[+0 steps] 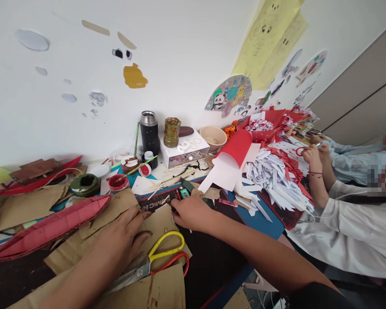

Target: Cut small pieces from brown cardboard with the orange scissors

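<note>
Centrally, left hand (126, 227) loosely open on brown cardboard (160, 223), right hand (192, 212) curled at its edge, grip unclear, scissors (144, 269) lower centre, bare dark mat (215, 253) rightward.

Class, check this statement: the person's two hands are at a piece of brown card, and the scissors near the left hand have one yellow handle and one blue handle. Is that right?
Not quite: the head view shows that the scissors have one yellow handle and one red handle, not blue. The left hand and right hand are indeed at the brown card.
</note>
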A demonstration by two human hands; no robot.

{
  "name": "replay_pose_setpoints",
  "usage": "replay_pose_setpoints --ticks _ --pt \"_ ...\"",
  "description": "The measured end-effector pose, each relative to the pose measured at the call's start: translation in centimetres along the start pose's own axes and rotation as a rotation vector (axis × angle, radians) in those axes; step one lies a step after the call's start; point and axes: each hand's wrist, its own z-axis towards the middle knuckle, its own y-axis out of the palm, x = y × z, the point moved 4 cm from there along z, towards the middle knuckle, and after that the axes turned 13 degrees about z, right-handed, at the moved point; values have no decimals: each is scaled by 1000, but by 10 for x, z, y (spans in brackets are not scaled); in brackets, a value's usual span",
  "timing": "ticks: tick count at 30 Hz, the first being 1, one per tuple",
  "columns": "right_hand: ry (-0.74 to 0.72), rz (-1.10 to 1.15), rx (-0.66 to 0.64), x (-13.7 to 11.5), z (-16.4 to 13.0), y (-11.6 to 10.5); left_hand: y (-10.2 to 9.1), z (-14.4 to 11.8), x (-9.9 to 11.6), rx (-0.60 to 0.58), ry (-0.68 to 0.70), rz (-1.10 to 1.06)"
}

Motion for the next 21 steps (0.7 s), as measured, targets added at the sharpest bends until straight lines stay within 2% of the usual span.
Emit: replay_pose_setpoints --ticks 6,15,21 --pt "11 16 15 0 0 -2 11 3 -8 -75 -72 -11" --pt "41 20 55 11 -2 -7 19 2 -14 -45 -46 -48" --pt "30 14 47 9 -5 -9 22 0 -13 -34 -47 -36"
